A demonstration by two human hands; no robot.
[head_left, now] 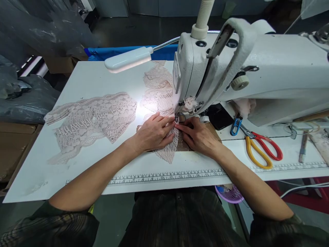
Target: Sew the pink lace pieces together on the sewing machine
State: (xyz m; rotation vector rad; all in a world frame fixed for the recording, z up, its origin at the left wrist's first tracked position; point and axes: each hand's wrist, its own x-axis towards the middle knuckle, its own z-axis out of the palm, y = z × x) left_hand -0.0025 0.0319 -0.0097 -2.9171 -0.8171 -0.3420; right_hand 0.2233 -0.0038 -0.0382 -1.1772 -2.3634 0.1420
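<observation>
My left hand (pixel 154 132) lies flat, fingers stretched out, on a pale pink lace piece (pixel 159 96) just left of the presser foot (pixel 180 117) of a white sewing machine (pixel 257 68). My right hand (pixel 197 135) presses the same lace from the right, fingers extended toward the foot. The lace runs under the foot and away behind it. Both hands almost meet at the needle.
A second lace piece (pixel 92 120) lies spread at the left of the white table (pixel 84 79). Yellow-and-red scissors (pixel 259 149) and a blue thread snip (pixel 235 125) lie right of the machine. A lamp (pixel 128 59) hangs above the lace. A ruler strip (pixel 164 177) lines the front edge.
</observation>
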